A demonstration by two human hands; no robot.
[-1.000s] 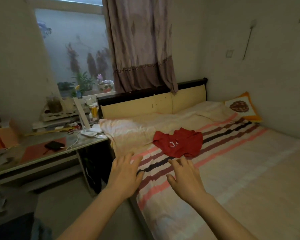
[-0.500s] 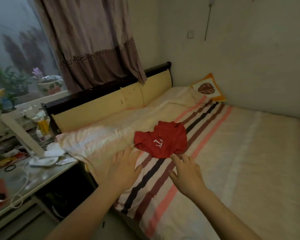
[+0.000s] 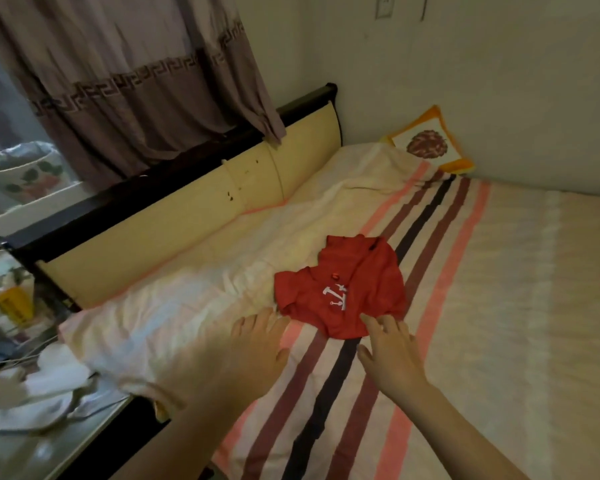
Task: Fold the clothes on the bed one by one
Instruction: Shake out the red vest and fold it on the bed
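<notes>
wide bed with a cream cover crossed by pink, maroon and black stripes (image 3: 499, 306) fills everything ahead of and to the right of the fingers; cream padded headboard with a dark wooden frame (image 3: 174, 230) runs well beyond the left fingertips, under a mauve curtain with a key-pattern band (image 3: 129, 74); rumpled pale sheet (image 3: 194, 292) lies bunched just ahead of and left of the left fingers; glass-topped side table (image 3: 21, 452) sits well to the left of the left hand, white cloth-like items piled on it, too blurred to identify; small square cushion, orange border and dark round motif (image 3: 430, 143), sits against the wall far beyond the right fingertips; crumpled red cloth garment with a white print (image 3: 347, 289) lies unfolded on the stripes, directly ahead of both hands, between the two sets of fingertips and just past them; left hand (image 3: 257, 348) palm down, fingers spread, tips (image 3: 271, 317) at the garment's near-left edge, contact unclear due to motion blur; right hand (image 3: 392, 355) palm down, fingers spread and loose, index tip (image 3: 368, 320) touching or overlapping the garment's near hem; nothing pinched or held by either hand; both forearms bare, reaching in from the bottom edge.
</notes>
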